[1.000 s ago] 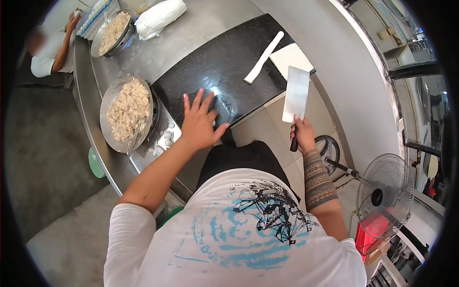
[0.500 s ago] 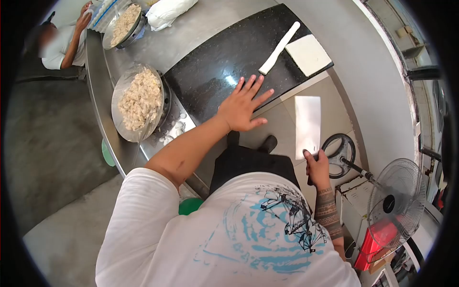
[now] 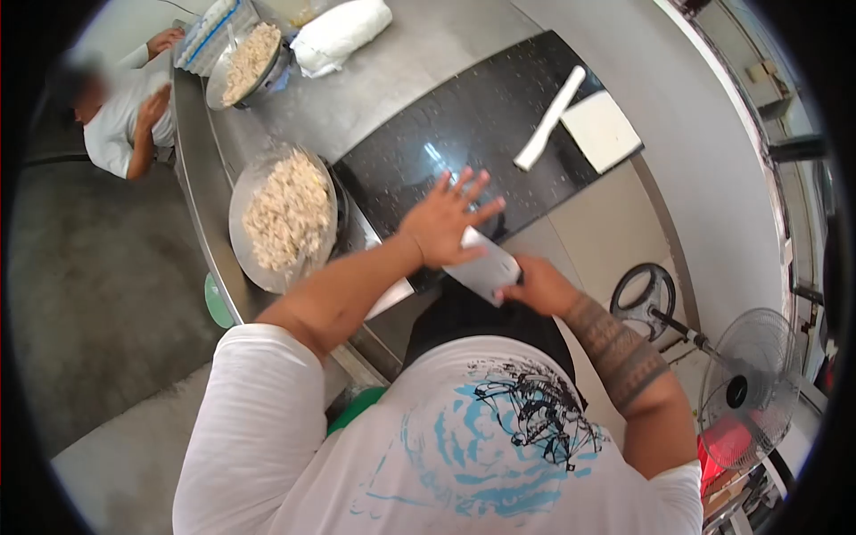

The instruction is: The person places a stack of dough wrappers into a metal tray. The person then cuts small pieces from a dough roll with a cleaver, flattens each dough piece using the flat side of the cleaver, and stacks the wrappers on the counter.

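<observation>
My left hand (image 3: 439, 225) hovers with spread fingers over the near edge of a black stone slab (image 3: 473, 116). In my right hand (image 3: 542, 285) is a cleaver, its broad blade (image 3: 484, 270) pointing left and passing beneath my left palm. The cleaver's handle is mostly hidden by my fingers. Farther off on the slab lies a long white strip of dough (image 3: 550, 122). Beside it, at the slab's right corner, rests a flat square sheet of dough (image 3: 604, 132).
A bowl of chunky pale filling (image 3: 287, 209) stands left of the slab on the steel table (image 3: 428, 55). Behind it are a second filled bowl (image 3: 251, 64) and a white wrapped bundle (image 3: 341, 37). A person (image 3: 129, 125) is across the table. A fan (image 3: 749, 388) stands at right.
My right hand has swung the cleaver up and left from beside my body to under my left hand. The left hand stays spread over the slab's near edge. The other person's hands have moved apart.
</observation>
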The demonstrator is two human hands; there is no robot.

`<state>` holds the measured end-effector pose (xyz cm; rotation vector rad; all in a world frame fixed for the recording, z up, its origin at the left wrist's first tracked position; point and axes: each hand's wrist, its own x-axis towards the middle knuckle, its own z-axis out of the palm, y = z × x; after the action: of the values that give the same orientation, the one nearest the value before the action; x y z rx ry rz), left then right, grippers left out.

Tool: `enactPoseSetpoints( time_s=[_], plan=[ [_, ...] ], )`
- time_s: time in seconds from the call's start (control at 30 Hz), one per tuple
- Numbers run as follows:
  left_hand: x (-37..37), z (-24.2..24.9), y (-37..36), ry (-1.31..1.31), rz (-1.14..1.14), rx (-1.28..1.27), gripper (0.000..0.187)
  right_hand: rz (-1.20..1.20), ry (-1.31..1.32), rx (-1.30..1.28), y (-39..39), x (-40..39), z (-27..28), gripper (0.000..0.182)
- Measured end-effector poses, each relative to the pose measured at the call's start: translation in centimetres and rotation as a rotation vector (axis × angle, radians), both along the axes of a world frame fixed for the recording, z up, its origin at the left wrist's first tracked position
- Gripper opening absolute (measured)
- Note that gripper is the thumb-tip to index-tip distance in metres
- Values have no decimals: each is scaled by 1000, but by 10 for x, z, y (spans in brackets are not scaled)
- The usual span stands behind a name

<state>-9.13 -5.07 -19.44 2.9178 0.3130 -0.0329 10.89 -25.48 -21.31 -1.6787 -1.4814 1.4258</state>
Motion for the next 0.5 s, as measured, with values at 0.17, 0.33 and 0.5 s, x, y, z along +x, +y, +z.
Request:
enactPoseSetpoints(
  time_s=[0.17, 0.33, 0.5],
  plan=[
    [17, -9, -10, -14, 19, -106, 88, 9, -86, -211, -9, 14, 9, 62],
    [30, -2, 11, -28, 57, 26, 86, 9, -239, -61, 15, 25, 18, 58],
    [53, -38, 74, -179, 17, 163, 86, -18, -374, 1, 58, 39, 9, 61]
  ],
)
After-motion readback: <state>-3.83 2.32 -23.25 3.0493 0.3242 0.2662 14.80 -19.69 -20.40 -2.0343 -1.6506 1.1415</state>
